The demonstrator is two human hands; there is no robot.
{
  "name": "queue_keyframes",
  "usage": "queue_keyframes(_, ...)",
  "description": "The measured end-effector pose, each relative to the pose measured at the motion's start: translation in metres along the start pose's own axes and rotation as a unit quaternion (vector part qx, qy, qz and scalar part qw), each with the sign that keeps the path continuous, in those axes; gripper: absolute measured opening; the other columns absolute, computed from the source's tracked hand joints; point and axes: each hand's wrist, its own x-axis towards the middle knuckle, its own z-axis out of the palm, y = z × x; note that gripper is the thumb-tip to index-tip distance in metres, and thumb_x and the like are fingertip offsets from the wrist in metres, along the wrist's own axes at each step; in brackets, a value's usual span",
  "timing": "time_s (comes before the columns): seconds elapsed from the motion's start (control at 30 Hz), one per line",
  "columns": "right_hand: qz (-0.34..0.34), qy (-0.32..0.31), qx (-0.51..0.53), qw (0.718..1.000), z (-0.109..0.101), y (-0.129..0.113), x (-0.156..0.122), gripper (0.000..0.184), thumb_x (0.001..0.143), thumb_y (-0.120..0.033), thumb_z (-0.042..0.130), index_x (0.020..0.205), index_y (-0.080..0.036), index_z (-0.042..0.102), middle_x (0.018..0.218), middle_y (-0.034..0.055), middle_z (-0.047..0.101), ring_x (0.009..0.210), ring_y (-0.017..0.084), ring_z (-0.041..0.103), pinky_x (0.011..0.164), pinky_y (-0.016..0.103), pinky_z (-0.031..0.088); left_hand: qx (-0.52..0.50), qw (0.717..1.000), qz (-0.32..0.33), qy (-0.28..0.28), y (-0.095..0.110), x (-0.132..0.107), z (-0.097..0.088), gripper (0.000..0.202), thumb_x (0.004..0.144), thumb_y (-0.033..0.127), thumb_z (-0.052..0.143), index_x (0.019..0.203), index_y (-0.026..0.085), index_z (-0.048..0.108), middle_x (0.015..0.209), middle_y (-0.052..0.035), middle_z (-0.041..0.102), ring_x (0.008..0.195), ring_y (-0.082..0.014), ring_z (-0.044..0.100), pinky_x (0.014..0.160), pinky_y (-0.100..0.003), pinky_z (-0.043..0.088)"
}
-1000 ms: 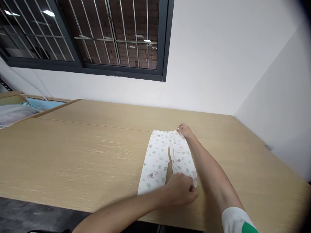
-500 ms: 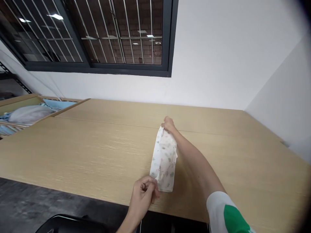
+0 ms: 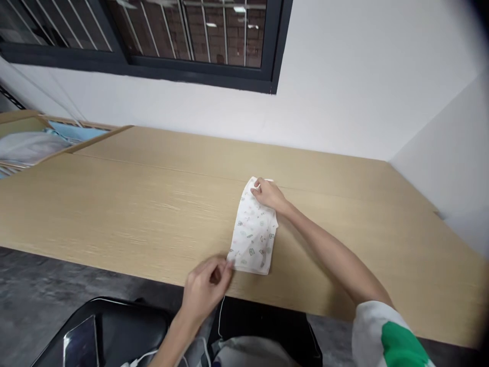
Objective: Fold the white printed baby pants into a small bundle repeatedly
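Note:
A white folded cloth [image 3: 252, 232] printed with small motifs lies lengthwise on the light wood table [image 3: 153, 204]. My left hand [image 3: 206, 283] is closed in a pinch at the cloth's lower left corner, close to the table's front edge. Over the far end of the cloth, my right hand [image 3: 269, 194] rests with curled fingers near the top edge, its fingertips against the fabric. The hand covers part of the upper right of the cloth. The cloth's right edge looks slightly uneven.
A wooden crib-like frame [image 3: 38, 158] with pale blue and white bedding stands at the left. Below the table edge are a black chair [image 3: 126, 326], a dark phone-like device [image 3: 82, 344] and a white cable [image 3: 220, 316]. A barred window [image 3: 198, 35] is behind.
The cloth now lies flatter, with its print clearer. My right hand has shifted from its far edge onto its upper part. My left hand stays at the lower left corner. The view has tilted down.

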Motion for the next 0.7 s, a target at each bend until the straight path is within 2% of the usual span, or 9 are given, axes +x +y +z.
queue_keyframes(0.1, -0.078, -0.073, 0.026, 0.994, -0.004, 0.004, -0.069, 0.012, 0.098, -0.033, 0.058, 0.093, -0.022, 0.058, 0.088, 0.0042, 0.067, 0.080, 0.020, 0.062, 0.068, 0.030, 0.044, 0.019, 0.996, 0.079, -0.043, -0.013, 0.012, -0.011, 0.018, 0.097, 0.038, 0.061, 0.100, 0.023, 0.071, 0.095, -0.0031, 0.070, 0.092, -0.0193, 0.067, 0.084, -0.032, 0.055)
queue_keyframes(0.17, -0.134, -0.102, 0.041, 0.985, 0.004, 0.004, -0.117, 0.020, 0.096, -0.040, 0.063, 0.096, -0.022, 0.058, 0.093, 0.0050, 0.066, 0.080, 0.021, 0.061, 0.070, 0.033, 0.047, 0.027, 0.989, 0.114, -0.090, -0.020, 0.017, -0.015, 0.024, 0.098, 0.038, 0.061, 0.116, 0.025, 0.070, 0.116, -0.0052, 0.069, 0.112, -0.0221, 0.065, 0.096, -0.036, 0.055)
queue_keyframes(0.23, -0.182, -0.101, 0.045, 0.977, 0.018, 0.002, -0.158, 0.031, 0.091, -0.045, 0.070, 0.106, -0.021, 0.057, 0.104, 0.0086, 0.064, 0.090, 0.025, 0.061, 0.077, 0.038, 0.051, 0.029, 0.983, 0.129, -0.130, -0.024, 0.020, -0.016, 0.030, 0.099, 0.038, 0.061, 0.126, 0.028, 0.067, 0.129, -0.0059, 0.064, 0.121, -0.0227, 0.062, 0.100, -0.037, 0.055)
queue_keyframes(0.3, -0.213, -0.073, 0.043, 0.973, 0.032, 0.000, -0.187, 0.029, 0.093, -0.039, 0.069, 0.111, -0.020, 0.057, 0.110, 0.0116, 0.062, 0.100, 0.028, 0.059, 0.085, 0.044, 0.052, 0.022, 0.979, 0.134, -0.152, -0.027, 0.022, -0.014, 0.030, 0.100, 0.037, 0.060, 0.128, 0.028, 0.067, 0.134, -0.0064, 0.062, 0.123, -0.0225, 0.061, 0.101, -0.037, 0.055)
queue_keyframes(0.4, -0.214, -0.032, 0.070, 0.974, 0.045, -0.003, -0.205, 0.005, 0.100, -0.026, 0.058, 0.101, -0.021, 0.058, 0.102, 0.0091, 0.061, 0.097, 0.026, 0.058, 0.089, 0.044, 0.053, 0.004, 0.977, 0.134, -0.166, -0.028, 0.025, -0.010, 0.026, 0.103, 0.033, 0.055, 0.124, 0.028, 0.070, 0.133, -0.0063, 0.063, 0.125, -0.0216, 0.061, 0.100, -0.036, 0.056)
queue_keyframes(0.47, -0.198, -0.020, 0.113, 0.973, 0.046, -0.005, -0.206, 0.008, 0.102, -0.022, 0.052, 0.096, -0.022, 0.057, 0.096, 0.0068, 0.061, 0.092, 0.023, 0.059, 0.086, 0.041, 0.054, -0.009, 0.976, 0.132, -0.175, -0.027, 0.027, -0.009, 0.026, 0.104, 0.031, 0.053, 0.120, 0.028, 0.072, 0.131, -0.0058, 0.064, 0.124, -0.0210, 0.061, 0.100, -0.036, 0.056)
queue_keyframes(0.57, -0.180, -0.005, 0.158, 0.971, 0.041, -0.007, -0.204, 0.013, 0.105, -0.021, 0.046, 0.098, -0.023, 0.057, 0.098, 0.0071, 0.063, 0.092, 0.022, 0.062, 0.085, 0.039, 0.055, -0.026, 0.979, 0.119, -0.165, -0.022, 0.029, -0.006, 0.025, 0.104, 0.031, 0.053, 0.117, 0.028, 0.074, 0.129, -0.0054, 0.066, 0.122, -0.0209, 0.064, 0.102, -0.036, 0.057)
queue_keyframes(0.7, -0.155, -0.010, 0.215, 0.964, 0.032, -0.007, -0.208, 0.014, 0.108, -0.025, 0.043, 0.114, -0.025, 0.056, 0.117, 0.0088, 0.069, 0.103, 0.022, 0.068, 0.090, 0.039, 0.057, -0.056, 0.988, 0.110, -0.090, -0.011, 0.028, 0.003, 0.026, 0.104, 0.028, 0.052, 0.120, 0.025, 0.072, 0.123, -0.0066, 0.070, 0.118, -0.0210, 0.066, 0.101, -0.038, 0.057)
